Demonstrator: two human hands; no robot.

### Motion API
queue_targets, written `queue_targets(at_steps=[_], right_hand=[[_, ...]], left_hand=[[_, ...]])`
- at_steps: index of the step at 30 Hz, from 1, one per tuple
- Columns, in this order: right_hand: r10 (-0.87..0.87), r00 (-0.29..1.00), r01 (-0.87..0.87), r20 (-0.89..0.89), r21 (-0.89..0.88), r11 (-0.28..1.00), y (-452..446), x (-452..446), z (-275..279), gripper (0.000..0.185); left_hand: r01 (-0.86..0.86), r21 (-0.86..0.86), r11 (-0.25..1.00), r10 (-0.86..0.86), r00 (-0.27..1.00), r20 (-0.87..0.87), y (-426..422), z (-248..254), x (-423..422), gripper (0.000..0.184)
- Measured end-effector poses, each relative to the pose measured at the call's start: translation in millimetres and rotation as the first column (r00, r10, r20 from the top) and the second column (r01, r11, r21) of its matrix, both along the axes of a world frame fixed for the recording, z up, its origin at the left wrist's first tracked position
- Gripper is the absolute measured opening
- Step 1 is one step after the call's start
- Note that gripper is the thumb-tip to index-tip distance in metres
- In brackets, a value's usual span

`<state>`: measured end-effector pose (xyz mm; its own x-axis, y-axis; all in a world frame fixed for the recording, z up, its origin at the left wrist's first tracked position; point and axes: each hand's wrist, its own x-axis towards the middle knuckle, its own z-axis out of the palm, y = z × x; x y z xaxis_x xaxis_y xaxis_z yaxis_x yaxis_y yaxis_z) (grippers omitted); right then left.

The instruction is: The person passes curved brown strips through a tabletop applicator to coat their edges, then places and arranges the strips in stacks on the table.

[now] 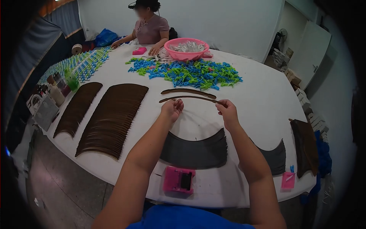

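A thin brown curved strip [196,97] is held up over the white table between my two hands. My right hand [228,112] pinches its right end. My left hand [173,109] has its fingers curled at the strip near the left end, partly hiding the grip. Just beyond lies a second brown strip [188,91]. Left of my arms, a wide row of overlapping brown strips [112,116] and a narrower row [80,108] are laid out. Dark grey fanned strips [194,150] lie beneath my forearms, with more grey strips [275,157] to the right.
A pink box [179,180] with a black part stands near the front edge. Blue and green clips [187,73] are heaped beyond my hands, by a pink basin [187,55]. A person [152,28] works across the table [263,95]. Bottles [57,93] stand left; brown material [304,147] lies right.
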<state>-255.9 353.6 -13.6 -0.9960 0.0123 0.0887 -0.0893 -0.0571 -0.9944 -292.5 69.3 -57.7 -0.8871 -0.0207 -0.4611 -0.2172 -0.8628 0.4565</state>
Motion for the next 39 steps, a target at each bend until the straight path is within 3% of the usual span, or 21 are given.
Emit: queue_targets(at_steps=[4, 7, 8, 9, 10, 11, 12, 13, 15, 20, 22, 23, 25, 28, 39], right_hand=[[0.034, 0.999, -0.036, 0.017, 0.103, 0.994, -2.5, -25.0, -10.4, 0.022], [0.037, 0.999, -0.040, 0.026, 0.173, 0.984, -1.3, -44.4, -23.0, 0.023], [0.037, 0.999, -0.041, 0.030, 0.171, 0.984, 0.6, -51.6, -28.7, 0.023], [0.031, 0.999, -0.034, 0.015, 0.285, 0.958, 2.8, -59.4, -34.8, 0.026], [0.025, 1.000, -0.023, -0.002, 0.395, 0.919, 4.6, -66.6, -40.8, 0.028], [0.020, 1.000, -0.019, 0.002, 0.391, 0.920, 5.1, -73.4, -46.8, 0.028], [-0.003, 0.997, 0.049, -0.079, 0.589, 0.807, 5.5, -79.6, -52.8, 0.030], [-0.007, 0.987, 0.128, -0.161, 0.750, 0.649, 7.5, -83.7, -58.6, 0.032], [-0.057, 0.984, 0.172, -0.171, 0.789, 0.590, 2.3, -77.4, -56.2, 0.034], [-0.166, 0.935, 0.355, -0.314, 0.838, 0.414, -17.9, -37.7, -37.9, 0.038], [0.071, 0.955, 0.242, -0.288, 0.895, 0.375, -21.5, -21.7, -34.8, 0.048], [0.066, 0.956, 0.242, -0.286, 0.896, 0.371, -24.5, -15.7, -34.5, 0.048], [0.093, 0.990, 0.072, -0.102, 0.955, 0.287, -30.3, -7.4, -32.9, 0.062], [0.053, 0.997, 0.041, -0.055, 0.971, 0.235, -34.1, -12.0, -28.9, 0.074], [-0.031, 0.997, -0.064, 0.073, 0.972, 0.225, -42.7, -29.7, -10.1, 0.083]], left_hand=[[0.062, -0.141, 0.988, -0.058, 0.998, 0.029, 2.2, 5.5, -12.3, 0.020], [0.201, -0.286, 0.937, -0.194, 0.980, 0.054, -0.2, 8.4, -12.7, 0.020], [0.275, -0.531, 0.801, -0.290, 0.955, 0.057, 2.0, 20.4, -2.1, 0.021], [0.317, -0.736, 0.598, -0.381, 0.920, 0.086, 3.4, 24.4, 3.7, 0.022], [0.322, -0.737, 0.594, -0.385, 0.919, 0.091, 3.7, 21.2, 4.6, 0.022], [0.163, -0.975, 0.154, -0.476, 0.876, 0.071, 3.6, 17.7, 5.7, 0.024], [-0.090, -0.948, -0.304, -0.561, 0.821, 0.102, 4.3, 13.8, 7.4, 0.027], [-0.090, -0.948, -0.306, -0.565, 0.818, 0.105, 6.0, 9.2, 10.9, 0.027], [-0.296, -0.793, -0.532, -0.563, 0.824, 0.071, 11.3, 9.7, 25.5, 0.025], [-0.343, -0.729, -0.592, -0.540, 0.840, 0.043, 11.9, 16.0, 34.6, 0.025], [-0.352, -0.726, -0.590, -0.546, 0.837, 0.038, 10.5, 14.1, 32.5, 0.026], [-0.351, -0.714, -0.606, -0.536, 0.843, 0.041, 10.4, 13.1, 30.4, 0.028], [-0.355, -0.702, -0.617, -0.534, 0.845, 0.042, 11.2, 12.0, 26.0, 0.029], [-0.349, -0.689, -0.635, -0.520, 0.853, 0.048, 11.9, 11.6, 20.6, 0.031], [-0.339, -0.674, -0.656, -0.513, 0.855, 0.069, 11.2, 11.1, 3.9, 0.039]])
